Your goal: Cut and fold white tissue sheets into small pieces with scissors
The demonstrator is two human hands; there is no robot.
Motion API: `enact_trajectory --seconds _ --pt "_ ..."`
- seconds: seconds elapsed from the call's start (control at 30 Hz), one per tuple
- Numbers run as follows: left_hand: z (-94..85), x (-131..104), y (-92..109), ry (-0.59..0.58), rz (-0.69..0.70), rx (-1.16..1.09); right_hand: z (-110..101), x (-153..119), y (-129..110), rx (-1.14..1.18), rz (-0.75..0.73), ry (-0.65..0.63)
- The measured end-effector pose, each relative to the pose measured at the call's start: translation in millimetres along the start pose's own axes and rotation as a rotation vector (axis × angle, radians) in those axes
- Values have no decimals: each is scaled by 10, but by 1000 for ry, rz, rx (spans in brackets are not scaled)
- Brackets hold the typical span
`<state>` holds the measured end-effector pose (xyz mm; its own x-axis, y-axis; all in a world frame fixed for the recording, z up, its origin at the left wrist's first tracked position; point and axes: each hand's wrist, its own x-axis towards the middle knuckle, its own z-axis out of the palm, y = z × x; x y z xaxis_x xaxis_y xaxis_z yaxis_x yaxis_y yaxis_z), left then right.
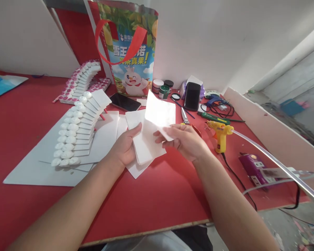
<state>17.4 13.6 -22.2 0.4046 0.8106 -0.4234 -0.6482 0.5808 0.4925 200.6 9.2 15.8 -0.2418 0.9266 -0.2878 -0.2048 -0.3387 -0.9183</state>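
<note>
My left hand (126, 145) grips the edge of a small stack of white paper sheets (144, 150), thumb on top. In my right hand (185, 140), a folded white sheet (161, 113) is pinched between thumb and fingers; one flap stands up and catches bright light. Whether that sheet is separate from the stack is hard to see. To the left, a curved white model (80, 130) of layered white strips with rounded white tips rests on a white board (34, 170). Behind it sits a similar piece with pink patterned ends (75, 82).
A yellow glue gun (221, 134) with a long clear stick is at right, near a purple box (253, 167). Scissors (185, 116), a green tool (214, 118), paint jars (164, 91), a phone (124, 102) and a printed bag (132, 52) line the back of the red table (172, 195).
</note>
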Motion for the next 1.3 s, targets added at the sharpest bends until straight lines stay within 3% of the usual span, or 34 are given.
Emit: enact_trajectory --seconds 0.2,0.37,0.8,1.03,1.1,1.2,1.23,1.3 --pt "-85 53 22 -189 -64 37 98 -30 72 -374 -10 -84" --pt "-89 64 35 -326 -157 0 74 -36 74 -499 -37 -131" --pt "-40 26 20 -288 -94 -1 60 -19 147 -662 -52 -128" --pt "-78 3 46 -151 -58 58 46 -54 65 -654 -43 -145" --pt "-55 -41 120 -140 8 -18 -15 -63 9 -641 -100 -55" --pt "-6 -116 246 -110 171 -121 -111 -49 -28 -762 -238 177" --pt "8 -132 278 -100 179 -144 -124 -40 -15 -826 -301 202" --pt "21 -144 313 -55 288 -188 -92 -20 49 -965 -479 96"
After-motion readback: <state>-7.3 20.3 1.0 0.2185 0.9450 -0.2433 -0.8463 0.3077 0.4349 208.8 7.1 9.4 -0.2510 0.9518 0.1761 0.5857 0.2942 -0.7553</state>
